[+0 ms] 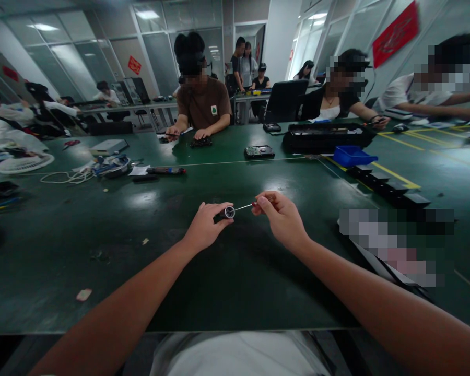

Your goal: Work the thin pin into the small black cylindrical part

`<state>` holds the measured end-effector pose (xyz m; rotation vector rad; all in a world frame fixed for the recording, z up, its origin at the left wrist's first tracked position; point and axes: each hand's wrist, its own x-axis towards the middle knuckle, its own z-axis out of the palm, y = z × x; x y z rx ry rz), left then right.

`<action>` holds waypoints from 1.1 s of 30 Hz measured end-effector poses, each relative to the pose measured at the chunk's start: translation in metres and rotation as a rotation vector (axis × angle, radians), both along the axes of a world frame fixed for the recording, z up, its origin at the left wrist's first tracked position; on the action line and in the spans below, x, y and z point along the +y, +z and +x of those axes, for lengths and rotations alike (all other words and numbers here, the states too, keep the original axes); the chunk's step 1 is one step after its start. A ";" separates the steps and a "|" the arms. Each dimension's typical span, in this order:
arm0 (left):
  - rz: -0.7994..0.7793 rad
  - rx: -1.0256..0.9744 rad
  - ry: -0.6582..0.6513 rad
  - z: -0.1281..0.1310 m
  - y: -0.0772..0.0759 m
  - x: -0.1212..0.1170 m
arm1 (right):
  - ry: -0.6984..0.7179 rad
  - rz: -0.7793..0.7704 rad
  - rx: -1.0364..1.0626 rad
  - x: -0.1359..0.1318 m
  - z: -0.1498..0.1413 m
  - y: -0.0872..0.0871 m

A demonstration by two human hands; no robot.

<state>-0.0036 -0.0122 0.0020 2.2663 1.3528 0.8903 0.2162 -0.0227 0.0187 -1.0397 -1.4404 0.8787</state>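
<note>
Between thumb and fingers, my left hand [207, 225] grips a small dark cylinder [229, 212] with a pale metallic ring at its open end. That end faces right and toward me; what the cylinder belongs to I cannot make out. My right hand [280, 215] is closed around the red handle of a thin screwdriver [243, 207]. Its metal shaft points left, and the tip reaches the ringed end of the cylinder. Whether the tip sits inside or only at the rim is too small to tell. Both hands are held above the green tabletop [250, 282].
Ahead lie a hard drive [259, 151], a long black casing [329, 137], a blue bin [352, 155] and a row of black blocks [387, 185]. A dark pen-like tool [166, 171] and bundled cables [112, 165] are at left. A co-worker [203, 102] handles parts opposite.
</note>
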 end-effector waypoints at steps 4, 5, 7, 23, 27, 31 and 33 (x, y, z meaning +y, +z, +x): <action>0.003 -0.001 0.013 -0.001 -0.002 0.000 | -0.033 0.018 -0.093 -0.003 0.001 0.003; 0.004 -0.001 0.014 -0.001 -0.002 0.000 | -0.058 0.029 -0.153 -0.005 0.002 0.005; 0.002 -0.006 0.015 -0.002 -0.002 0.000 | -0.116 0.063 -0.285 -0.008 0.004 0.007; -0.006 0.019 0.015 -0.005 -0.004 0.001 | 0.034 0.266 -0.502 -0.015 0.004 0.011; -0.015 0.014 0.011 -0.004 -0.005 0.001 | -0.024 0.240 -0.560 -0.015 0.003 0.012; -0.023 0.023 0.023 -0.003 -0.005 0.001 | -0.019 0.302 -0.503 -0.016 0.002 0.009; -0.023 0.026 0.019 -0.002 -0.004 0.001 | 0.013 0.316 -0.475 -0.018 0.002 0.008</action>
